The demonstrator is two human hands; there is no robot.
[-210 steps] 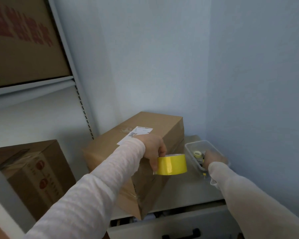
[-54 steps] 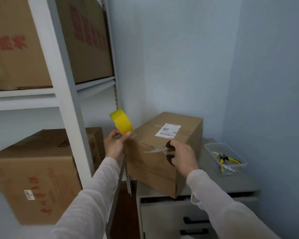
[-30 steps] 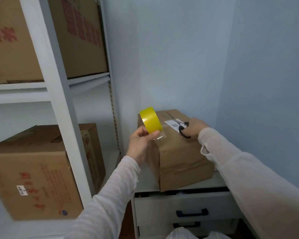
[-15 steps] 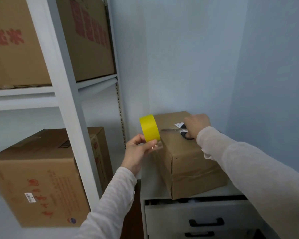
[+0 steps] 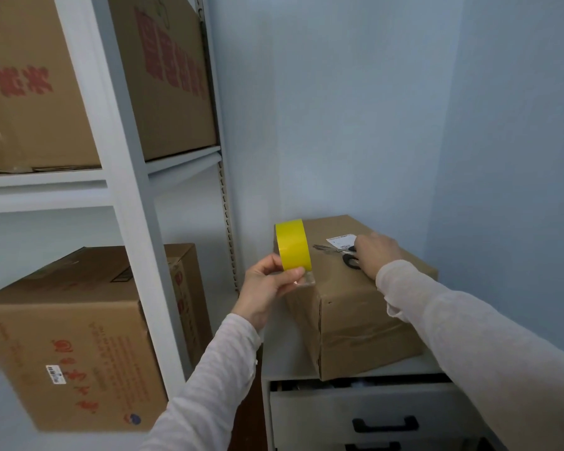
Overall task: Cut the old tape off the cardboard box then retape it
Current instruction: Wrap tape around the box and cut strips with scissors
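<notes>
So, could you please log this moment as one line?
left hand: holds yellow tape roll | right hand: grips scissors on cardboard box

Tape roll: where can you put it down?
Free: the near top of the cardboard box, between the left hand gripping the tape roll and the scissors, and the cabinet top strip left of the box. Crowded: around the shipping label, where the right hand holds the scissors.

Yellow tape roll [image 5: 293,245], brown cardboard box [image 5: 355,307] with white label [image 5: 338,241] — black-handled scissors [image 5: 341,253].
</notes>
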